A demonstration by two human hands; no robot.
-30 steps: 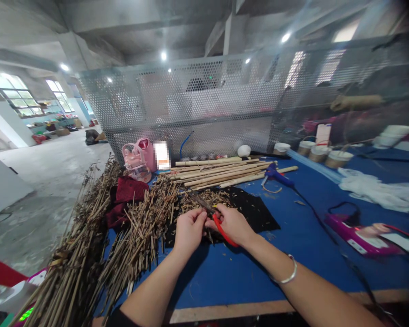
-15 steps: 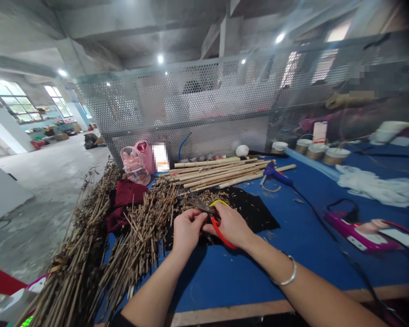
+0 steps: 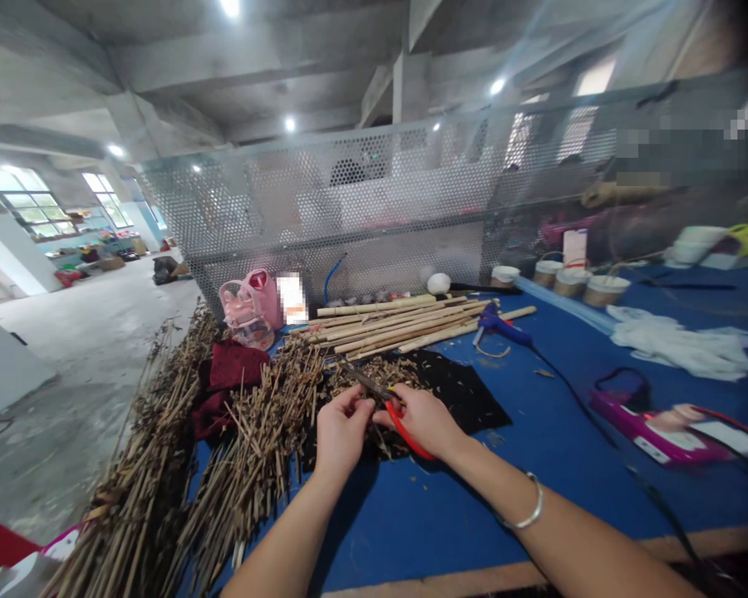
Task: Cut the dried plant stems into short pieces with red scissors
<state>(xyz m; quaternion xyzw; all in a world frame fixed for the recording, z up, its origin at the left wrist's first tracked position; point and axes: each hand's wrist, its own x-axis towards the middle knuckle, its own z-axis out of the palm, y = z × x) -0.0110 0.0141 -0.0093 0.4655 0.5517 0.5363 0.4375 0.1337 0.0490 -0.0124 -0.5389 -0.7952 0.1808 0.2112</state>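
Above plant scraps (image 3: 411,371) on a blue tabletop (image 3: 380,544), the right hand (image 3: 429,422) is gripping scissors (image 3: 404,430); the left hand (image 3: 342,432) is pinching, on what I cannot tell. A mesh screen (image 3: 237,208) is standing behind, and concrete floor (image 3: 68,324) is stretching away beyond.

Workshop in an industrial hall: bare concrete ceiling beams (image 3: 224,66); unfinished concrete floor (image 3: 109,332); perforated metal screen (image 3: 255,203) behind my blue-topped workbench (image 3: 411,531). On the bench: blue glue gun (image 3: 502,325), pale wooden sticks (image 3: 399,322), dried stalks (image 3: 224,507). In my right hand (image 3: 429,419): red-handled scissors (image 3: 404,429).
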